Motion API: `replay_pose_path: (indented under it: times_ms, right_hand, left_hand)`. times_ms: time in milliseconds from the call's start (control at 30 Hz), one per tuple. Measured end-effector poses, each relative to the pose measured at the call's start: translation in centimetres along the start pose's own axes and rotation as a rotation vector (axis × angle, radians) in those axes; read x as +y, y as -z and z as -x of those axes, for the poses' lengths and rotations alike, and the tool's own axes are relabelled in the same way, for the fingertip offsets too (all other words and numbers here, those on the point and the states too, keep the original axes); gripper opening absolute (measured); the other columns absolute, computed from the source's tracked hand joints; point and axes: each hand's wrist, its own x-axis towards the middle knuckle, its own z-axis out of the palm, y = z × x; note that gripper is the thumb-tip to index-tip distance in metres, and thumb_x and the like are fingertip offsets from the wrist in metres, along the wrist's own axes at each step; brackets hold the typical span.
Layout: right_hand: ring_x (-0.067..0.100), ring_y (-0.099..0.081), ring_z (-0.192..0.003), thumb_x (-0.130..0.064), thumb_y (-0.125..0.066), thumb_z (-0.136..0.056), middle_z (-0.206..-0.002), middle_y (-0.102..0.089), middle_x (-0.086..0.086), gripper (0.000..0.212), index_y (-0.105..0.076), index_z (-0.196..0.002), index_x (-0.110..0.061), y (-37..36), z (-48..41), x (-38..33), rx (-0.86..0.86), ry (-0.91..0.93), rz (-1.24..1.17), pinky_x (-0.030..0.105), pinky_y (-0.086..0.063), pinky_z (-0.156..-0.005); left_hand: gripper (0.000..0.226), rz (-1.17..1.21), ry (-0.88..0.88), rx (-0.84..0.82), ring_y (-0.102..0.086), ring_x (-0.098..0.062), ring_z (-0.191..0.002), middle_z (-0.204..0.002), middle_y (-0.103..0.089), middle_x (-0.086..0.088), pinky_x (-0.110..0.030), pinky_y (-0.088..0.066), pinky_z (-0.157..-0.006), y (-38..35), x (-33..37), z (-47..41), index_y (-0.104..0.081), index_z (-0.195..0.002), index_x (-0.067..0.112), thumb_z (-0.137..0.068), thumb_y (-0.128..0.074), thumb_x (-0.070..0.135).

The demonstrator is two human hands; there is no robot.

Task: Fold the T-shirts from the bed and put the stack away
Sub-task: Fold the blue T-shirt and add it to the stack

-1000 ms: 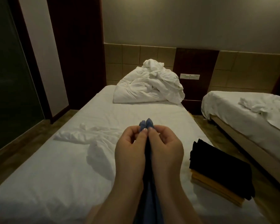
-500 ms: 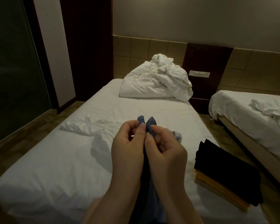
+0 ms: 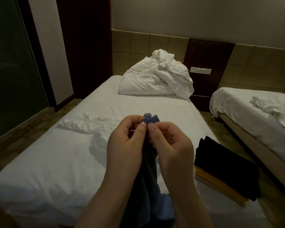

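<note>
One T-shirt (image 3: 151, 119) pinched, left hand (image 3: 125, 145), right hand (image 3: 173, 149) parted

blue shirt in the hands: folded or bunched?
Bunched, not folded. The left hand and right hand pinch the blue T-shirt at its gathered top; the rest hangs crumpled between the wrists.
</note>
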Motion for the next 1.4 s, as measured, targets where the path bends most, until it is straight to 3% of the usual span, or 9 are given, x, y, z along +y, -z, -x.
replay_pose_path:
  times_ms: [133,233,433,533,667,867,1167,1300,1400]
  right_hand:
    - [0.019,-0.063,-0.093,-0.057,-0.056,-0.073,-0.098,-0.063,-0.006,0.032,-0.053,-0.098,-0.037,0.4,-0.2,1.2,0.078,-0.036,0.073,0.04,-0.054,-0.08]
    - [0.013,-0.059,-0.108,-0.061,-0.051,-0.075,-0.114,-0.058,-0.013,0.039,-0.047,-0.111,-0.046,0.9,-0.3,1.3,-0.012,-0.104,0.037,0.037,-0.051,-0.091]
    - [0.017,-0.065,-0.079,-0.043,-0.06,-0.077,-0.084,-0.065,-0.002,0.016,-0.051,-0.089,-0.037,0.9,-0.1,0.8,0.029,-0.065,-0.145,0.028,-0.053,-0.067]
    - [0.013,-0.065,-0.077,-0.043,-0.058,-0.075,-0.082,-0.065,-0.005,0.011,-0.051,-0.082,-0.038,0.7,0.0,0.6,0.045,0.003,-0.134,0.028,-0.054,-0.067]
    - [0.018,-0.066,-0.096,-0.036,-0.06,-0.077,-0.101,-0.068,-0.004,0.005,-0.057,-0.08,-0.038,0.9,0.1,0.5,0.012,-0.003,-0.179,0.033,-0.055,-0.081]
    - [0.011,-0.057,-0.067,-0.018,-0.053,-0.081,-0.073,-0.061,-0.002,0.013,-0.047,-0.079,-0.007,1.0,0.4,0.1,-0.014,-0.105,-0.39,0.02,-0.05,-0.059]
    - [0.018,-0.053,-0.065,-0.039,-0.049,-0.084,-0.074,-0.052,0.001,0.012,-0.044,-0.08,-0.028,1.6,-1.0,0.9,0.065,0.145,0.056,0.024,-0.046,-0.058]
    - [0.001,-0.05,-0.066,-0.031,-0.051,-0.092,-0.07,-0.047,-0.008,0.018,-0.038,-0.079,-0.032,2.3,-4.0,-0.3,0.052,0.218,0.302,0.014,-0.041,-0.058]
    - [-0.007,-0.047,-0.071,-0.028,-0.049,-0.092,-0.075,-0.044,-0.014,0.016,-0.037,-0.082,-0.03,3.1,-7.0,-2.0,0.009,0.338,0.436,0.006,-0.038,-0.064]
  left_hand:
    - [0.016,0.0,-0.034,-0.076,-0.063,0.004,-0.074,-0.081,-0.067,0.017,-0.007,-0.047,-0.057,-0.3,0.5,0.4,-0.062,-0.082,0.029,-0.091,-0.054,0.017]
    - [0.016,-0.064,-0.087,-0.111,-0.062,-0.001,-0.08,-0.084,-0.066,0.016,-0.011,-0.05,-0.065,-0.4,0.5,0.4,-0.062,-0.081,0.03,-0.09,-0.054,0.018]
    - [0.016,-0.083,-0.11,-0.124,-0.061,-0.003,-0.079,-0.083,-0.066,0.014,-0.016,-0.052,-0.069,-0.2,0.9,0.6,-0.063,-0.081,0.027,-0.089,-0.055,0.015]
    - [0.015,-0.085,-0.113,-0.115,-0.061,-0.004,-0.079,-0.083,-0.067,0.013,-0.017,-0.051,-0.07,-0.1,0.8,0.6,-0.064,-0.082,0.024,-0.089,-0.055,0.014]
    - [0.014,-0.081,-0.121,-0.128,-0.061,-0.005,-0.08,-0.083,-0.066,0.011,-0.015,-0.051,-0.068,0.0,1.0,0.8,-0.064,-0.083,0.023,-0.089,-0.056,0.014]
    - [0.015,-0.051,-0.108,-0.18,-0.061,-0.001,-0.076,-0.08,-0.067,0.011,-0.009,-0.048,-0.064,0.0,1.3,1.1,-0.065,-0.081,0.023,-0.088,-0.055,0.013]
    - [0.021,-0.225,-0.184,-0.209,-0.061,0.0,-0.071,-0.081,-0.063,0.015,-0.012,-0.048,-0.06,0.7,0.8,0.4,-0.053,-0.086,0.04,-0.086,-0.06,0.02]
    - [0.022,-0.389,-0.219,-0.253,-0.06,0.003,-0.072,-0.075,-0.064,0.014,-0.01,-0.047,-0.06,1.5,1.2,-1.4,-0.053,-0.082,0.041,-0.085,-0.058,0.02]
    - [0.011,-0.43,-0.273,-0.297,-0.06,-0.009,-0.069,-0.075,-0.065,0.008,-0.023,-0.05,-0.065,2.0,1.8,-3.2,-0.061,-0.081,0.031,-0.084,-0.059,0.02]
